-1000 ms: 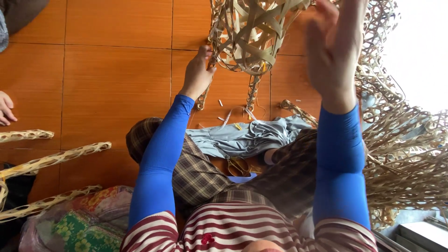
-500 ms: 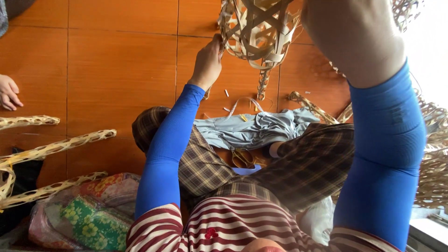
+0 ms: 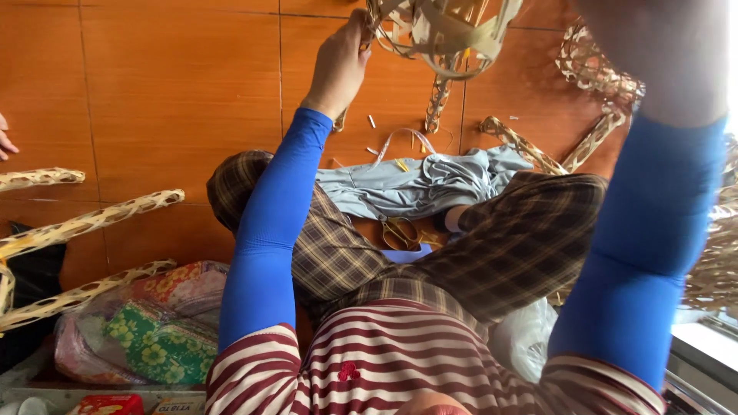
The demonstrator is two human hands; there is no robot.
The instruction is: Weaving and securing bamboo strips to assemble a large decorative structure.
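Note:
My left hand (image 3: pixel 338 65) is raised and grips the rim of an open-weave bamboo basket (image 3: pixel 450 31) held up in front of me, its loose strips hanging down. My right arm in a blue sleeve (image 3: pixel 653 246) rises at the right; only the bare wrist shows and the hand itself is cut off by the top edge. I sit cross-legged in plaid trousers (image 3: pixel 507 246) on an orange tiled floor (image 3: pixel 169 92). A grey-blue cloth (image 3: pixel 415 184) and a pair of scissors (image 3: pixel 400 230) lie across my lap.
Long woven bamboo strips (image 3: pixel 84 223) lie at the left over a floral bag (image 3: pixel 154 323). More woven pieces (image 3: pixel 600 69) lie at the right. Another person's hand (image 3: pixel 4 138) shows at the left edge. A white plastic bag (image 3: pixel 523 338) sits by my right hip.
The basket and both arms have risen in the view. My right hand, open beside the basket a second ago, has passed out of the top edge. My left hand keeps its grip.

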